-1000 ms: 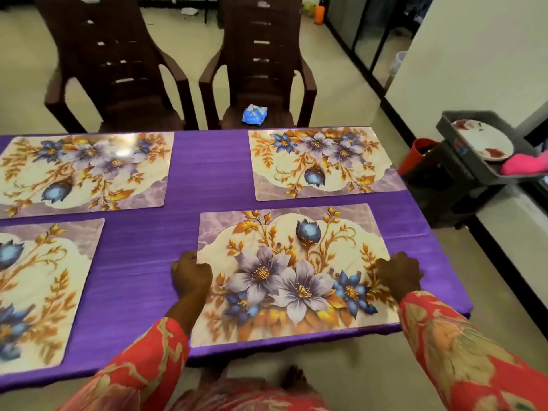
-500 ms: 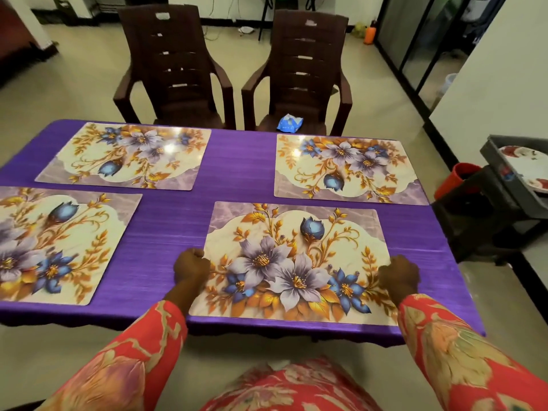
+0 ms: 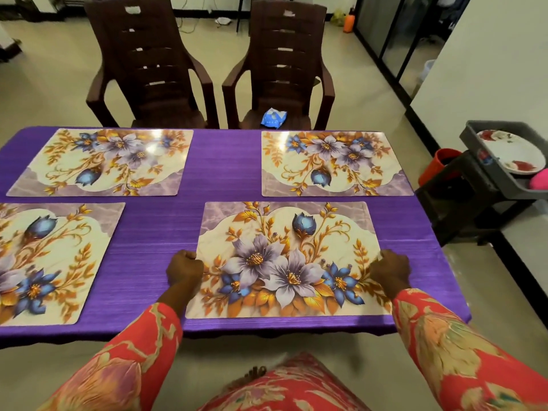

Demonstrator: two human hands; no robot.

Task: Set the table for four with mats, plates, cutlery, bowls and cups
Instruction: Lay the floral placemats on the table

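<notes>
My left hand (image 3: 184, 268) and right hand (image 3: 390, 269) each grip a side edge of the near-right mat (image 3: 286, 259), which lies flat on the purple worktop (image 3: 228, 170). It looks thin, light, glossy and likely slippery; edge pinches suit it best, I judge.

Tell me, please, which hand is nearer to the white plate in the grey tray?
The right hand. It grips the near mat's right edge, on the side of the white plate; the left hand grips the mat's left edge, farther away.
</notes>
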